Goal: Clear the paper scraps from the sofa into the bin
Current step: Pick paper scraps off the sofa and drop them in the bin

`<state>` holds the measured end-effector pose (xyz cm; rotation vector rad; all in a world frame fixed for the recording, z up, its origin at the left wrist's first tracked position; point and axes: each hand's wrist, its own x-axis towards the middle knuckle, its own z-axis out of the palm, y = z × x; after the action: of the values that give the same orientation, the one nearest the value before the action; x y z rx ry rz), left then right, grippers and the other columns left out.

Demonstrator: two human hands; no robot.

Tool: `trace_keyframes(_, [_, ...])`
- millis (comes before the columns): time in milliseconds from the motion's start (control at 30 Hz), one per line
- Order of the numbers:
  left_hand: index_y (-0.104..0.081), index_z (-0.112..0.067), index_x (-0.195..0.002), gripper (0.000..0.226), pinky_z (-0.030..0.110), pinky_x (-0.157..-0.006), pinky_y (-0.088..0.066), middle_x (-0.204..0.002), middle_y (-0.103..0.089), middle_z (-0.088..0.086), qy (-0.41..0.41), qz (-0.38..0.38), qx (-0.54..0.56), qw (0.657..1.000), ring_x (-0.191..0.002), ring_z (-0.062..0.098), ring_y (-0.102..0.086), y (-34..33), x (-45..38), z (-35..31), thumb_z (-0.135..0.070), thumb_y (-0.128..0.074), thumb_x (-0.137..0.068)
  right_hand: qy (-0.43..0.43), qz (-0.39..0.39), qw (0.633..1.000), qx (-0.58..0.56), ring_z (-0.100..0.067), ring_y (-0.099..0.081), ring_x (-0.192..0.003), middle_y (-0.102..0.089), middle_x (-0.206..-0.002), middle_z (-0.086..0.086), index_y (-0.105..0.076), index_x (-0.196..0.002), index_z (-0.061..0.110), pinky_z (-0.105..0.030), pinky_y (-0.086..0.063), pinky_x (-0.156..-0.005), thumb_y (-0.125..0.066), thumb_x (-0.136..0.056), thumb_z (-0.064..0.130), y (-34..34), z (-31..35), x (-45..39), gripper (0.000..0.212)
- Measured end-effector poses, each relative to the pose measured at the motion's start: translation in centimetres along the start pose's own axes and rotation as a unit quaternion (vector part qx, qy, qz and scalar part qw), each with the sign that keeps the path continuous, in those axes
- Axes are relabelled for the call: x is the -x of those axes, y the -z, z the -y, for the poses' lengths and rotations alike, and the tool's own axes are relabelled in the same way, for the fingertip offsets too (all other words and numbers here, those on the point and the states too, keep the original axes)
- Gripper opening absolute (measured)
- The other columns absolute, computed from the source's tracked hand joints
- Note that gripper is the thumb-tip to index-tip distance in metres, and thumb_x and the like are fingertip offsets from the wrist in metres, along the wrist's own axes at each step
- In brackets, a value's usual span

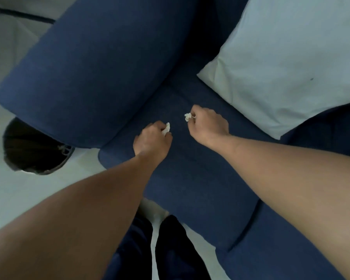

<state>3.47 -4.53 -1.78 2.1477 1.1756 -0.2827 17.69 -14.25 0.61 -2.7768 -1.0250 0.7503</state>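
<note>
Head view, looking down over both bare forearms onto a dark blue sofa (190,178). Nearest the camera, dark trouser legs stand on a pale floor (28,195) at the seat's front edge. Both arms reach forward over the seat cushion. Left hand (153,139): fingers curled closed around a small white paper scrap (167,129), of which only a crumpled edge protrudes at the fingertips. Right hand (208,124): likewise closed, pinching a second white scrap (188,117) that sticks out to its left as a ragged, wrinkled tuft. The two hands are held apart, just above the cushion, with the scraps facing each other across a narrow gap of bare blue fabric. Left of the seat, on the floor beside the rounded armrest (93,73), stands a dark round bin (34,148), partly hidden beneath the armrest. Farther right, a pale cushion (287,57) leans on the seat.
</note>
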Motion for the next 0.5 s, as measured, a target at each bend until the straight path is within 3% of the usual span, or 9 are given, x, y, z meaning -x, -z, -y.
trace_keyframes(100, [-0.065,-0.028,-0.115,0.021,0.034,-0.07,-0.048,-0.108,-0.065,-0.005,0.025,-0.004,0.02,0.999,-0.095,0.021,-0.062,0.5,1.9,3.8,-0.034,-0.056,-0.097,0.023,0.022,0.999,0.026,-0.024,-0.06,-0.078,-0.062,-0.093,0.004,-0.054,-0.099,0.022,-0.037,-0.044,-0.063,-0.048,-0.103,0.036,-1.5,2.0,1.8,0.016])
trace_keyframes(333, [-0.066,-0.025,-0.119,0.026,0.035,-0.074,-0.046,-0.113,-0.067,0.003,0.082,-0.012,0.044,0.996,-0.099,0.03,-0.064,3.2,4.7,13.9,-0.029,-0.056,-0.096,0.059,0.067,0.994,0.062,-0.023,-0.061,-0.074,-0.063,-0.087,0.005,-0.056,-0.099,0.022,-0.036,-0.048,-0.063,-0.048,-0.102,0.037,-5.1,8.9,4.4,0.017])
trace_keyframes(500, [-0.064,-0.022,-0.126,0.032,0.037,-0.079,-0.047,-0.118,-0.064,0.004,0.115,-0.031,0.042,0.992,-0.104,0.031,-0.063,6.1,7.1,21.6,-0.031,-0.053,-0.098,0.094,0.126,0.985,0.074,-0.023,-0.06,-0.073,-0.065,-0.086,0.003,-0.054,-0.095,0.022,-0.034,-0.042,-0.059,-0.045,-0.102,0.038,-9.0,16.4,6.2,0.019])
